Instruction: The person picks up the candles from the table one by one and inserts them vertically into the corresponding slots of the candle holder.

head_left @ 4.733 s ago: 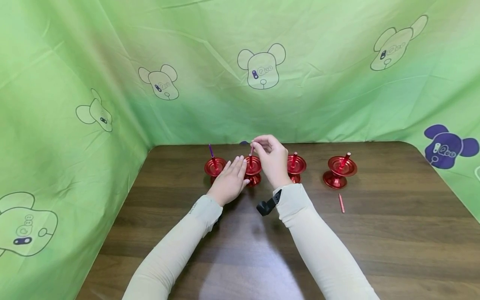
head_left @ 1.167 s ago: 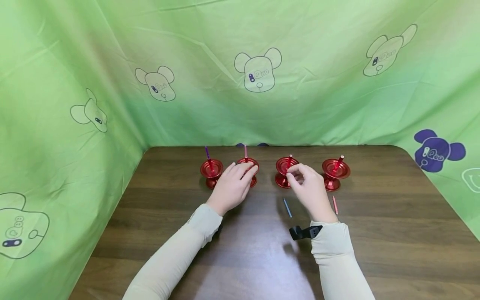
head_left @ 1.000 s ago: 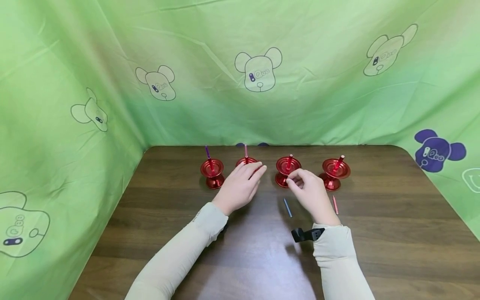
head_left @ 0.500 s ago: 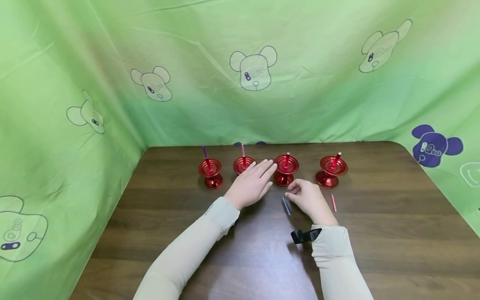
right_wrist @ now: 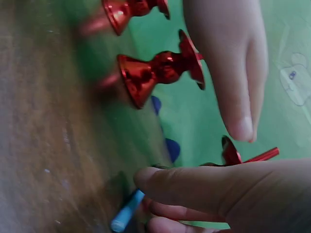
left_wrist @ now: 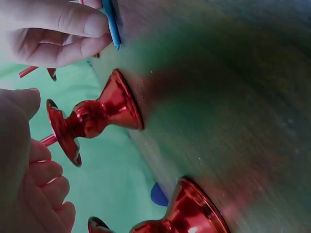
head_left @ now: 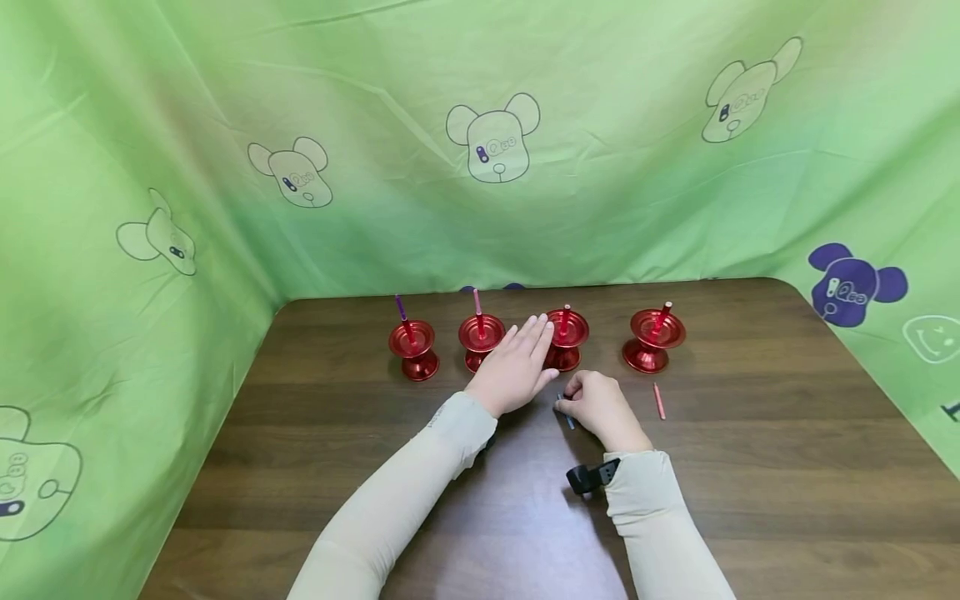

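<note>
My left hand (head_left: 516,371) is held out with its fingers straight, the fingertips overlapping the left side of the third red metal candle holder (head_left: 572,327) in the head view. That holder's upright tube (head_left: 566,313) bears no candle. Just in front of it, my right hand (head_left: 600,408) pinches a slim blue candle (head_left: 570,422) between thumb and fingers, low over the table. The candle's end (right_wrist: 127,212) sticks out past the thumb in the right wrist view. In the left wrist view the blue candle (left_wrist: 112,24) slants down from the fingertips.
To the left stand a holder (head_left: 412,340) with a purple candle (head_left: 401,307) and another (head_left: 481,332) with a pink candle (head_left: 477,302). A fourth holder (head_left: 657,330) is at right, a pinkish-red candle (head_left: 659,401) lying before it. Green cloth (head_left: 390,208) hangs behind the wooden table (head_left: 750,467).
The pink candle, earlier in my right fingers, stands in the second holder. My left hand has moved right to the third holder. My right hand has come down and pinched the blue candle.
</note>
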`<move>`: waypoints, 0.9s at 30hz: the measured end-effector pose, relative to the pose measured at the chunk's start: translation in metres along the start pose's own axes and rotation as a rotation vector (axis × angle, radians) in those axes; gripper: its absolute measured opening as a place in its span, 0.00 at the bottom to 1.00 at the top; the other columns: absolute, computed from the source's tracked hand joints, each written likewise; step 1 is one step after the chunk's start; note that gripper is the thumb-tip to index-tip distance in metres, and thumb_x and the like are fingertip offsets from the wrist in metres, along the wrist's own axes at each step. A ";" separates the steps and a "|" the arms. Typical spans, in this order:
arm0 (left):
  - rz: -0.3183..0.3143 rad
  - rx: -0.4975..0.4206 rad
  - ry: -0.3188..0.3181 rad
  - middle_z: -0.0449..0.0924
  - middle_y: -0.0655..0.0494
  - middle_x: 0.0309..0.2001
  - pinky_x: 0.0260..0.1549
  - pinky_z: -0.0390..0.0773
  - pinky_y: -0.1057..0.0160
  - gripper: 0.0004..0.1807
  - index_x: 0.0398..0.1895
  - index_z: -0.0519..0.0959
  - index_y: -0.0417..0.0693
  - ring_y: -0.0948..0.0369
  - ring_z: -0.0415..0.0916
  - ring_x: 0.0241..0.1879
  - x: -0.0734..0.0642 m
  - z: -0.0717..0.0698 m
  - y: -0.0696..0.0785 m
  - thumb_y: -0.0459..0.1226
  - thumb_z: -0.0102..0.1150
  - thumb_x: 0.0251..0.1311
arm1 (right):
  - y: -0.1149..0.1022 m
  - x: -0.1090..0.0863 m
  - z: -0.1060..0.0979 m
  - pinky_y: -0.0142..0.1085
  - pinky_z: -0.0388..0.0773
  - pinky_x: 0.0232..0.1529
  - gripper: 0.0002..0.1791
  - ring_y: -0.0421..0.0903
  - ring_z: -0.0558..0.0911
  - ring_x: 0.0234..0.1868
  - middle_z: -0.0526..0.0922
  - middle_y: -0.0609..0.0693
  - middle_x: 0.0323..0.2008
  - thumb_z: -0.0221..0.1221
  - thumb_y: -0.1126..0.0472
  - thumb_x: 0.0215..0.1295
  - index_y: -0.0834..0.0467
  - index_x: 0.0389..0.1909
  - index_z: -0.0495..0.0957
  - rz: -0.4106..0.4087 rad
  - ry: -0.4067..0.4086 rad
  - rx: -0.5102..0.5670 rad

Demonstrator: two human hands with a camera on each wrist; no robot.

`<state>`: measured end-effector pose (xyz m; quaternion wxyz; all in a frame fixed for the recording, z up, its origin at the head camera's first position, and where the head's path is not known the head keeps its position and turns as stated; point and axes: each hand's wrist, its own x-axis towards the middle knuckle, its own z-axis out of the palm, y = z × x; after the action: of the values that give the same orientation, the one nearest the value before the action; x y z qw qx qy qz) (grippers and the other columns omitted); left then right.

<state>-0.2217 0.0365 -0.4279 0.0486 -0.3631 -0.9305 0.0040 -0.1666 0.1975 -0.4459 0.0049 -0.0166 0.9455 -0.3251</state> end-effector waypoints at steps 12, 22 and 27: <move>-0.021 0.042 -0.040 0.40 0.51 0.75 0.69 0.43 0.59 0.38 0.74 0.44 0.44 0.59 0.35 0.73 0.010 0.002 0.003 0.56 0.34 0.70 | 0.002 -0.002 0.003 0.39 0.70 0.25 0.09 0.47 0.73 0.21 0.75 0.49 0.16 0.66 0.67 0.47 0.60 0.18 0.75 0.047 0.035 -0.024; -0.024 0.023 -0.070 0.39 0.51 0.75 0.69 0.40 0.60 0.38 0.74 0.43 0.44 0.59 0.35 0.73 0.010 0.000 0.006 0.56 0.33 0.70 | 0.006 -0.001 0.001 0.39 0.71 0.25 0.06 0.47 0.73 0.21 0.75 0.49 0.16 0.62 0.68 0.48 0.60 0.19 0.74 0.068 -0.002 -0.044; -0.024 0.016 -0.071 0.38 0.51 0.75 0.69 0.40 0.60 0.38 0.74 0.42 0.44 0.59 0.35 0.73 0.010 0.001 0.006 0.56 0.33 0.70 | 0.005 -0.001 0.003 0.41 0.72 0.27 0.05 0.48 0.74 0.21 0.75 0.50 0.17 0.62 0.67 0.45 0.60 0.18 0.74 0.061 0.020 -0.055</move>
<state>-0.2250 0.0474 -0.4279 0.0183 -0.3513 -0.9358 0.0239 -0.1657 0.2002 -0.4514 0.0050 0.0156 0.9542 -0.2987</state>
